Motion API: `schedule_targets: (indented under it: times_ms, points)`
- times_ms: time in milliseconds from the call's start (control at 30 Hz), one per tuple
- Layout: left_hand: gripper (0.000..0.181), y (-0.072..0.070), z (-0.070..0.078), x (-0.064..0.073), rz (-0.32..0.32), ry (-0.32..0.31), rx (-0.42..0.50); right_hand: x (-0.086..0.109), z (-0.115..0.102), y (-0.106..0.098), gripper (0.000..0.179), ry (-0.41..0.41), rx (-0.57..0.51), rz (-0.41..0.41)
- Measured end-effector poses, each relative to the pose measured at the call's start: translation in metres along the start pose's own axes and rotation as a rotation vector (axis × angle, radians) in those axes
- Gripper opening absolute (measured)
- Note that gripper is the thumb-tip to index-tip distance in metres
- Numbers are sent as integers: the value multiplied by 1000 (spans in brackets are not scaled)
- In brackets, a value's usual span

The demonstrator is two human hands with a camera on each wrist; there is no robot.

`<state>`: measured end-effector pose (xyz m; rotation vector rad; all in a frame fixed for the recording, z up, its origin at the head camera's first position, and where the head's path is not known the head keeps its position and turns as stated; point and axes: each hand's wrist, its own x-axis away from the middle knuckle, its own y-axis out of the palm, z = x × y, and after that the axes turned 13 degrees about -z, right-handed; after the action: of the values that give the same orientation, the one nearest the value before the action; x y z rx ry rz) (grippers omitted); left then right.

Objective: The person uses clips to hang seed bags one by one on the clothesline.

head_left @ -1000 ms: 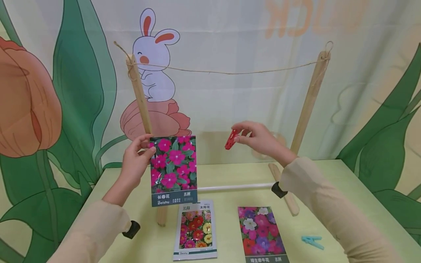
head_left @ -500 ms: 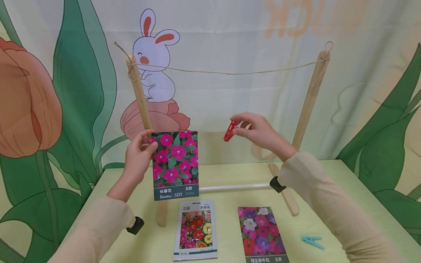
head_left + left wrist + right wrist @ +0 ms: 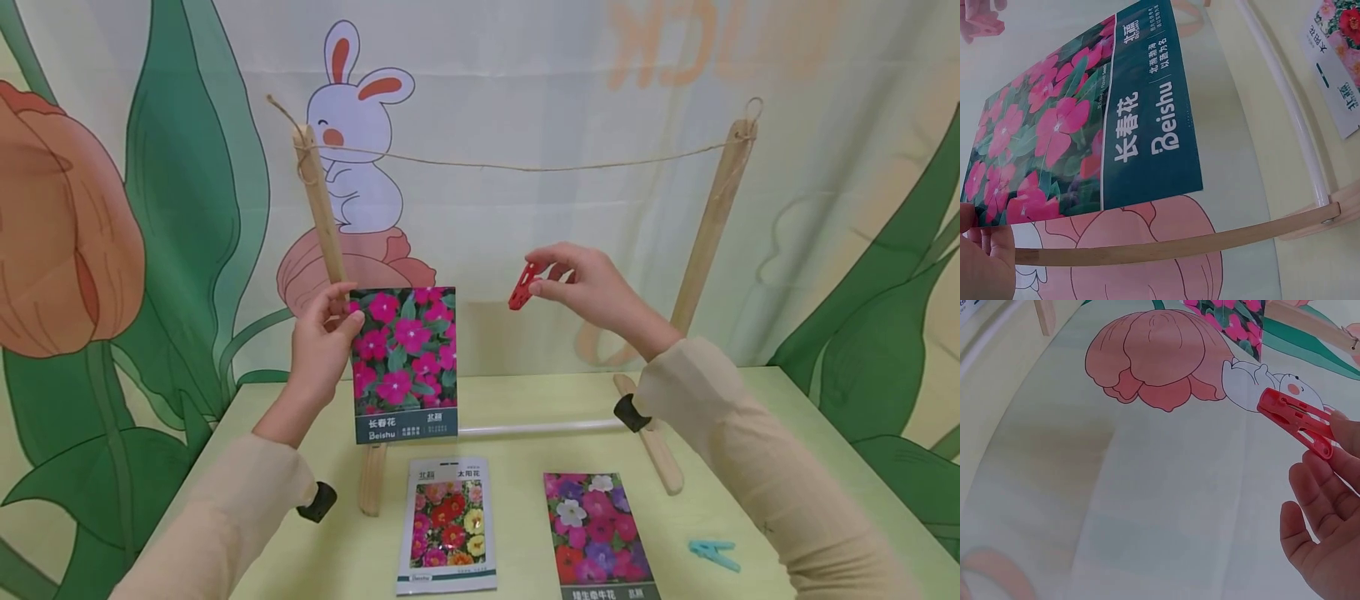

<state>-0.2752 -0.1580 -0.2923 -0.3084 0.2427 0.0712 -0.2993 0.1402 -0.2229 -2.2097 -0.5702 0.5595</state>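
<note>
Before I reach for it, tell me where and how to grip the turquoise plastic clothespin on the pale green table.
Pinch the turquoise plastic clothespin by its spread arms, likely best from above and the right, thumb and finger on their outer edges. It lies flat on the table, the arms opening rightward in the head view, so squeezing them should part the other end.

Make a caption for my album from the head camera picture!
Left hand holds a pink-flower packet, right hand pinches a red clothespin; a string hangs between wooden posts.
</note>
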Motion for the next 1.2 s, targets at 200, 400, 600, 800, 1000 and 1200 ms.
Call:
schedule_targets:
  times_ms: [200, 400, 600, 800, 1000, 1200]
  points:
    - [33, 1, 6, -2, 14, 14, 20, 0, -9, -6, 33, -8, 11, 9]
    - [32, 0, 11, -5, 15, 79, 24, -1, -12, -11, 32, -32, 15, 37]
    - [31, -2, 16, -6, 17, 89, 30, -1, -15, -15, 33, -35, 3, 49]
    - [31, -2, 22, -7, 27, 118, 45, -2, -21, -19, 35, -49, -15, 68]
    - [31, 0, 27, -8, 42, 147, 48, -4, -27, -24, 36, -59, -12, 93]
    - [31, 1, 30, -9, 51, 145, 51, -6, -30, -28, 35, -47, -11, 102]
